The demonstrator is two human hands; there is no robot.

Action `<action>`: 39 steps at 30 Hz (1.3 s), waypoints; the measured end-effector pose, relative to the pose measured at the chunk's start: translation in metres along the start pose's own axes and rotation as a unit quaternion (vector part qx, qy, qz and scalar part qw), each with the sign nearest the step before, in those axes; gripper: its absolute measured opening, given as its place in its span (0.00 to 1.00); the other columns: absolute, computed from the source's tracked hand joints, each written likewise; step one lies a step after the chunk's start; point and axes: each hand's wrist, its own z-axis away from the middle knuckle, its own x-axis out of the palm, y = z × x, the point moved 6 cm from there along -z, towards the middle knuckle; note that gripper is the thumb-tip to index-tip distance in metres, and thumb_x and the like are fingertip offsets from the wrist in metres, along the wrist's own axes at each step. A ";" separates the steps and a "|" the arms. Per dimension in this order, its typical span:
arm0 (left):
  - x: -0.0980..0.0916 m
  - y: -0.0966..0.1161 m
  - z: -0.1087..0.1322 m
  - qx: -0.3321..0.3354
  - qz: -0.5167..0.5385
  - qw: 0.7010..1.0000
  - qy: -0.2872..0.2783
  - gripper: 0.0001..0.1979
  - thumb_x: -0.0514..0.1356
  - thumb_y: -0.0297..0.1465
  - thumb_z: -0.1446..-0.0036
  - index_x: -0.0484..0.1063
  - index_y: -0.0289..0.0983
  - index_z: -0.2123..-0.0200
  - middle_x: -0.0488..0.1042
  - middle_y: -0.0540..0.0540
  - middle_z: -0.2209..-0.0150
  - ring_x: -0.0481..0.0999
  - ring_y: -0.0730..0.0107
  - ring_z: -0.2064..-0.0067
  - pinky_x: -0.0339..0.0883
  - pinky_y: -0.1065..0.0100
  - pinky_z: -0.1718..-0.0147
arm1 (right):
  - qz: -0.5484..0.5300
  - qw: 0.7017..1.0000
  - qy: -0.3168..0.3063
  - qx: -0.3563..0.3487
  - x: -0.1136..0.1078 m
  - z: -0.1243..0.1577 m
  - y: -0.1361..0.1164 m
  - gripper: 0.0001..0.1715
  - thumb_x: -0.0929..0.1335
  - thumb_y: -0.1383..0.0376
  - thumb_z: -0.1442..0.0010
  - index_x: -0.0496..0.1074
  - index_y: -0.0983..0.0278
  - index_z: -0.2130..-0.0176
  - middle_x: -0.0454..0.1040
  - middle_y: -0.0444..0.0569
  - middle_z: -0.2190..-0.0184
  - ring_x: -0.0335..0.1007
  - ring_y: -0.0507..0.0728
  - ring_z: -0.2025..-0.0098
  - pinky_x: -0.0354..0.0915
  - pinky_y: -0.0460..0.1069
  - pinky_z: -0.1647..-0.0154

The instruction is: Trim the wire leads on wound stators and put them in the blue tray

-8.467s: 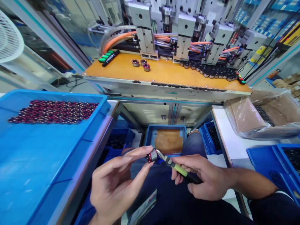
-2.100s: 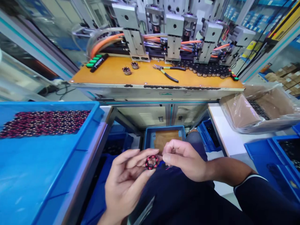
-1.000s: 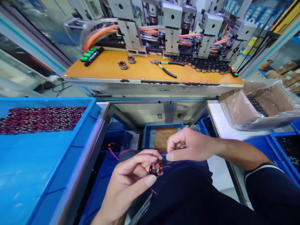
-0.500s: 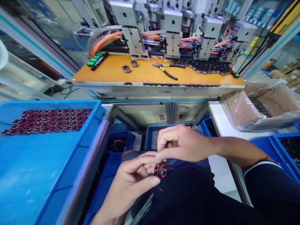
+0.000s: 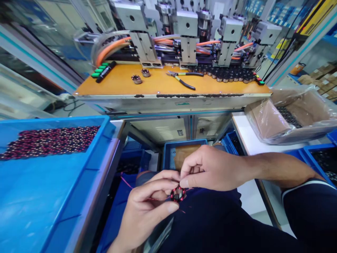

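Observation:
My left hand [image 5: 150, 203] grips a small ring-shaped motor stator [image 5: 178, 194], dark with red wire windings, between thumb and fingers above my lap. Thin reddish wire ends stick out around the stator. A longer pink wire [image 5: 126, 181] trails off to the left behind that hand. At the stator's upper edge, my right hand [image 5: 207, 168] has thumb and forefinger pinched together, touching or nearly touching the left fingertips. Whatever lies within that pinch is hidden.
Ahead, an orange bench [image 5: 110, 84] under a machine bears pliers [image 5: 184, 78], two stators [image 5: 136, 79] and rows of dark cylindrical parts [image 5: 229, 74]. A blue tray [image 5: 52, 182] of wound stators stands left, a plastic-lined carton [image 5: 273, 121] right, and a blue bin [image 5: 166, 154] below.
My right hand has come down slightly and right, onto the stator's upper edge. The stator has shifted slightly left, and a pink wire now shows left of my left hand.

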 end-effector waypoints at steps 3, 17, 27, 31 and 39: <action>-0.001 -0.003 0.002 -0.008 0.021 1.000 -0.006 0.13 0.74 0.27 0.53 0.85 0.44 0.63 0.82 0.43 0.60 0.82 0.67 0.63 0.76 0.73 0.66 | 0.043 0.998 -0.011 -0.045 0.001 0.000 -0.007 0.05 0.70 0.72 0.41 0.77 0.67 0.69 0.76 0.41 0.75 0.70 0.47 0.72 0.61 0.42 0.70; 0.011 -0.012 -0.002 -0.013 0.132 0.989 -0.064 0.13 0.73 0.29 0.50 0.82 0.47 0.61 0.77 0.49 0.60 0.82 0.73 0.68 0.79 0.75 0.69 | 0.024 0.985 0.021 -0.169 0.005 0.017 -0.002 0.06 0.68 0.70 0.37 0.74 0.67 0.66 0.76 0.46 0.69 0.70 0.50 0.66 0.64 0.44 0.62; 0.013 -0.002 -0.004 0.063 0.066 0.993 -0.074 0.17 0.75 0.32 0.53 0.83 0.45 0.57 0.73 0.48 0.61 0.74 0.79 0.68 0.73 0.79 0.70 | 0.039 0.983 0.035 -0.174 0.010 0.021 -0.005 0.05 0.69 0.71 0.37 0.74 0.69 0.67 0.75 0.46 0.71 0.69 0.49 0.68 0.64 0.43 0.63; 0.014 -0.004 -0.002 0.041 0.080 0.993 -0.077 0.15 0.74 0.33 0.51 0.82 0.43 0.59 0.71 0.48 0.61 0.76 0.78 0.69 0.73 0.78 0.70 | 0.118 0.974 -0.050 -0.188 0.011 0.030 -0.011 0.05 0.69 0.74 0.37 0.73 0.69 0.67 0.74 0.45 0.71 0.69 0.48 0.68 0.64 0.42 0.64; 0.019 -0.013 -0.001 -0.020 0.195 0.974 -0.116 0.17 0.73 0.38 0.50 0.79 0.40 0.58 0.69 0.48 0.62 0.77 0.75 0.69 0.70 0.75 0.70 | 0.348 0.831 0.093 -0.424 -0.004 0.041 -0.023 0.10 0.66 0.67 0.30 0.72 0.72 0.54 0.77 0.54 0.60 0.70 0.53 0.59 0.69 0.48 0.55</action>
